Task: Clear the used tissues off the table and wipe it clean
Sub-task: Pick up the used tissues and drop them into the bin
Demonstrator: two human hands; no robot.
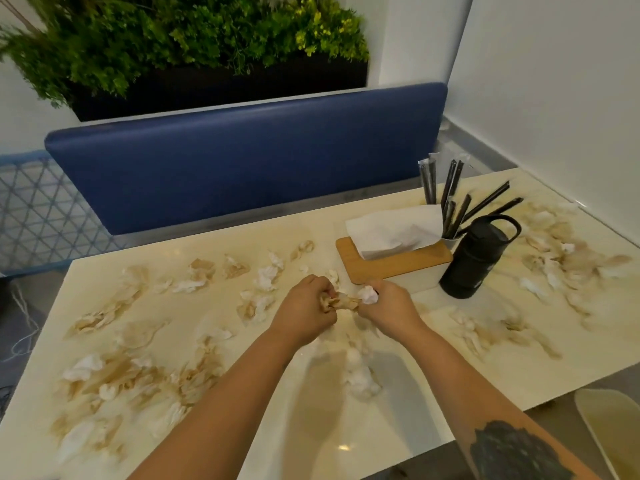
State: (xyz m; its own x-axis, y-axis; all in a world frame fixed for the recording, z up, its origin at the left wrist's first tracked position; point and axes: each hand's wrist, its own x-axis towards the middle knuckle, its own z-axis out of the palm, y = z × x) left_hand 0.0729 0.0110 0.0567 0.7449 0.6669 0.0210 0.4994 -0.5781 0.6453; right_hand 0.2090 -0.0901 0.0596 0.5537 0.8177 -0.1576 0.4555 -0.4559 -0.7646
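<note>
Several crumpled, brown-stained used tissues (114,382) lie scattered over the cream table (408,403), in clusters at the left, the middle and the far right (568,258). My left hand (306,308) and my right hand (388,303) meet above the table's middle. Both grip a bunched wad of stained tissues (349,299) between them; a white ball of tissue shows at my right thumb. More white tissue pieces (360,379) lie just under my forearms.
A tissue box with a wooden lid (394,263) and a fresh sheet sticking up stands behind my hands. Right of it are a black flask (478,258) and a cup of black wrapped straws (450,202). A blue bench (242,161) lines the far edge; a wall stands on the right.
</note>
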